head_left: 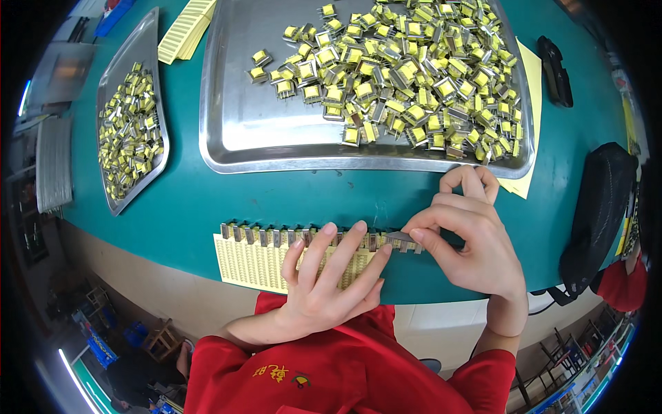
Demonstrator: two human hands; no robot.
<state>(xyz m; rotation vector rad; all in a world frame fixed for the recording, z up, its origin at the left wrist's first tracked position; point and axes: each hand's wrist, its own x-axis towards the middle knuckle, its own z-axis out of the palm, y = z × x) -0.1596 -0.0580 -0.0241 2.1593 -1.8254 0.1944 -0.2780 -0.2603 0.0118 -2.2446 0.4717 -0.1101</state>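
Observation:
A row of small yellow-and-grey transformers [277, 237] stands side by side along the upper edge of a yellow printed label sheet [252, 265], near the table's front edge. My left hand [327, 286] lies over the sheet with its fingers spread, fingertips touching the row. At the row's right end, my right hand [476, 238] pinches a small flat grey piece [398, 237] between thumb and index finger, over the transformers there. What kind of piece it is I cannot make out. The other fingers of that hand curl near the big tray's rim.
Beyond the row, a large metal tray [234, 164] holds a heap of loose transformers [407, 76]. To the left is a smaller metal tray [163, 155] with more. Yellow label sheets [186, 31] lie between them. A black pouch [598, 207] rests at the right edge.

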